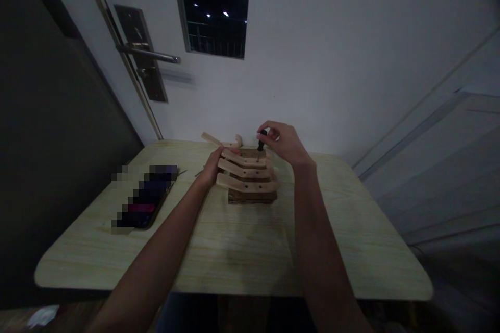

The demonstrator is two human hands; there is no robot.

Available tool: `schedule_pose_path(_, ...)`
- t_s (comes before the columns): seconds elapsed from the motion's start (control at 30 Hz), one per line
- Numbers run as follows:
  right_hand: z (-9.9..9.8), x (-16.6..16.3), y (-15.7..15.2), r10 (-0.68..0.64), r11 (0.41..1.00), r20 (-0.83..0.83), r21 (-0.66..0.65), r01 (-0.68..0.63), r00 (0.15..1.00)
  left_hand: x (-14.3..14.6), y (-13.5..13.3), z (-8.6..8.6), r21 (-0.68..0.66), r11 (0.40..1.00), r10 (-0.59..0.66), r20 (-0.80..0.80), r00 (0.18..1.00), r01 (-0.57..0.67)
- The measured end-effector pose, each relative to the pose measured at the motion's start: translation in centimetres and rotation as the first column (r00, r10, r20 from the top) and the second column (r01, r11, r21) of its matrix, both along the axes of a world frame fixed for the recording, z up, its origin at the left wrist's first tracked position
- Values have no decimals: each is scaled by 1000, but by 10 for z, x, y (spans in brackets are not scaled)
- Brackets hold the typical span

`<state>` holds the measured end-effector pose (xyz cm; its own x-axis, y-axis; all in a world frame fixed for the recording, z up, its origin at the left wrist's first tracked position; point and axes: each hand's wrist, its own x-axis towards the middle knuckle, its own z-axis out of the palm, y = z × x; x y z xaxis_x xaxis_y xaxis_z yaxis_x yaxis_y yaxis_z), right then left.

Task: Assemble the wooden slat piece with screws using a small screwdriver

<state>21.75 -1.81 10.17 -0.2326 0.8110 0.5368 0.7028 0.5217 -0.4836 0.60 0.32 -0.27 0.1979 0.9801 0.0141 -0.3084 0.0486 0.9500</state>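
Note:
On the table stands a brown wooden board (252,196) with several pale, bent wooden hooks (244,186) lying across it, each with small dark holes. My right hand (284,141) is closed on the black handle of a small screwdriver (262,140), pinched between thumb and fingers. The screwdriver points down, its tip at a hole in the rear hook on the board. At the left ends of the hooks, my left hand (214,164) grips the rear hook (234,157); some of its fingers are hidden behind the wood. Another wooden hook (222,143) is just behind that hand.
A phone (150,200), partly pixelated, lies on the left of the pale wooden table (242,255). Thin, dark slivers lie near the phone and my left hand. Behind the table rises a white door with a metal handle (150,54) and a dark window (216,5).

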Motion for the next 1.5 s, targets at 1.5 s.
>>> schedule_pose_path(1.5, 3, -4, -4, 21, 999, -117, -30, -25, 993, 1, -3, 4, -38, 999, -4, 45, 999, 6)
